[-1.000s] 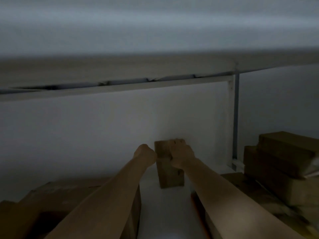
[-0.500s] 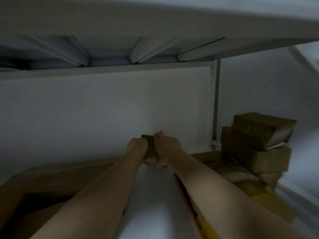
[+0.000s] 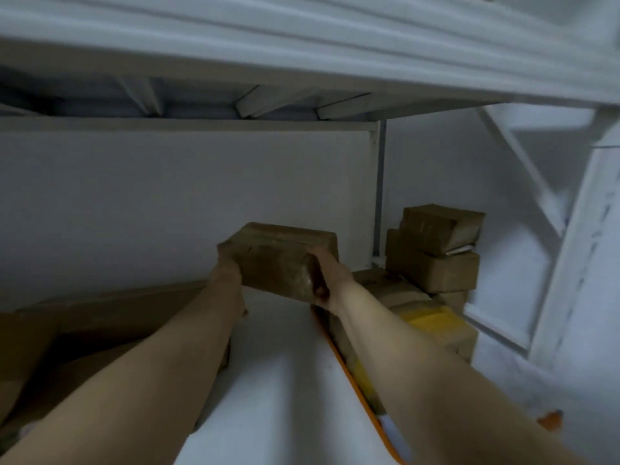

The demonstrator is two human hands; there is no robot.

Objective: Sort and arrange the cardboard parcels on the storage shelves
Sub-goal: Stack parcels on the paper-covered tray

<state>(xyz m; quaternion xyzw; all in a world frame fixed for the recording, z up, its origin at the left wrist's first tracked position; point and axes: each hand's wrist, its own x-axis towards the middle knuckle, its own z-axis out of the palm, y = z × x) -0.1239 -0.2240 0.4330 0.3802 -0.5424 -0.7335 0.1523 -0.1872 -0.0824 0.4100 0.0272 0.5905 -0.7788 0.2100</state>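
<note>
Cardboard parcel clasped by left grip and right grip, fingertips mostly hidden.

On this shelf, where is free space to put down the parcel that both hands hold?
The white shelf strip in the middle is bare, between the big boxes on the left and the row of parcels on the right, back to the wall. The right end is crowded: a stack stands by the post.
</note>
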